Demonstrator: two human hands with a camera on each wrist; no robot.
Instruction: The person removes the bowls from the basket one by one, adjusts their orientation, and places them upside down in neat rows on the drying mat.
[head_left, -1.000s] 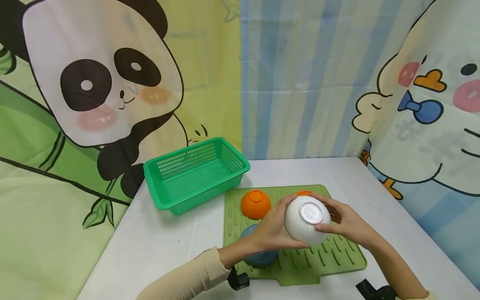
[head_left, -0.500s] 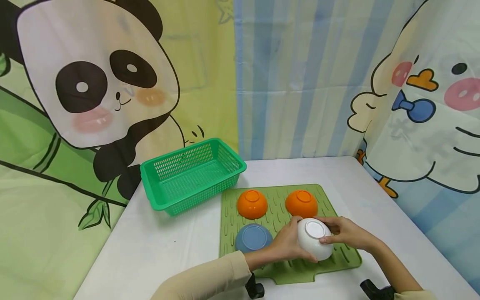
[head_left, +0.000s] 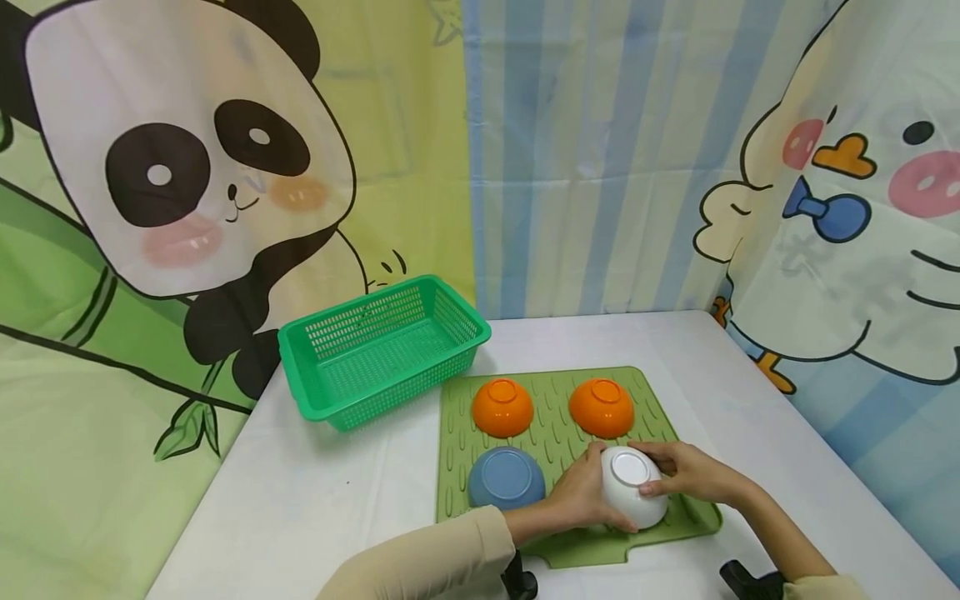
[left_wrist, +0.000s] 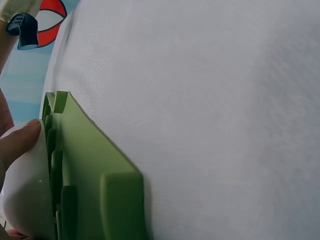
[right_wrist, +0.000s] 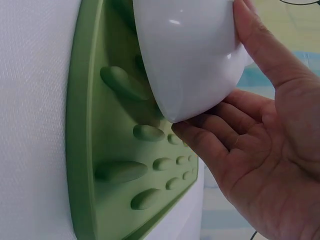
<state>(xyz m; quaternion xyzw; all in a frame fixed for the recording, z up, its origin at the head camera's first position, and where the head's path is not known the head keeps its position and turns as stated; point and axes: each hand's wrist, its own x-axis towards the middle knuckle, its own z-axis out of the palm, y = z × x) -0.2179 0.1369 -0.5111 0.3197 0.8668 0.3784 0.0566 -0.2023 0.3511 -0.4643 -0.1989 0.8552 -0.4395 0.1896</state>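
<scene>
Both hands hold an upside-down white bowl at the front right of the green drying mat. My left hand grips its left side, thumb along the front near the rim. On the other side my right hand has its thumb on the bowl's wall and fingers behind it. In the right wrist view the bowl is right at the mat's raised ridges, fingertips at its rim. To its left on the mat sits an upside-down blue bowl. Two upside-down orange bowls stand along the back.
A green plastic basket stands at the back left, behind the mat's left corner. White cloth covers the table. Cartoon-printed curtains hang along the back and sides.
The white bowl has come down and toward the front right of the mat, held by both hands. The right orange bowl and the blue bowl are now less covered by the hands.
</scene>
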